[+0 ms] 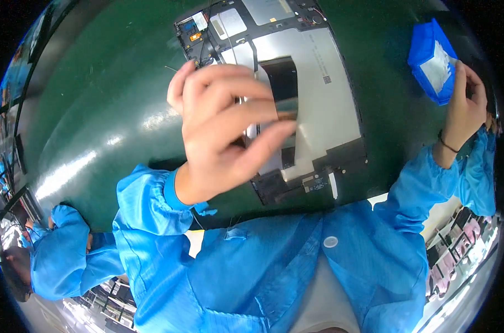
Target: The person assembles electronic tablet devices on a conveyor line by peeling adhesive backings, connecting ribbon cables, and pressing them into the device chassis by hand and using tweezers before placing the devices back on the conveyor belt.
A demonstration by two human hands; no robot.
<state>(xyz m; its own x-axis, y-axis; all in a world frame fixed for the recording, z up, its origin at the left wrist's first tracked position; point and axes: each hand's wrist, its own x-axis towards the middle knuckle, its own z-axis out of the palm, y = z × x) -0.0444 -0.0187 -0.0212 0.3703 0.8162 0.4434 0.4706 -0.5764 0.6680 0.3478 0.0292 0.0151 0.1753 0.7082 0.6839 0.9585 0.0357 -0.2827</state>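
An opened tablet-like device (329, 105) lies on the green work surface, its silvery inner plate and dark frame exposed. Above its left side is my left hand (224, 122), slightly blurred, thumb apart from the bent fingers; no held thing is plain. A shiny black strip (284, 83) runs along the plate beside these fingertips, and I cannot tell whether they touch it. At the right, my right hand (468, 102) has thumb and forefinger pinched at the rim of a blue tray (424, 41). White sheet-like material (436, 67) lies in this tray; what the pinch holds is hidden.
The green work surface (102, 72) extends left of the device. Thin wires (229, 41) cross the device's upper left part. Another person in a blue smock (60, 250) is at the lower left. Shelves with pink items (452, 255) stand at the lower right.
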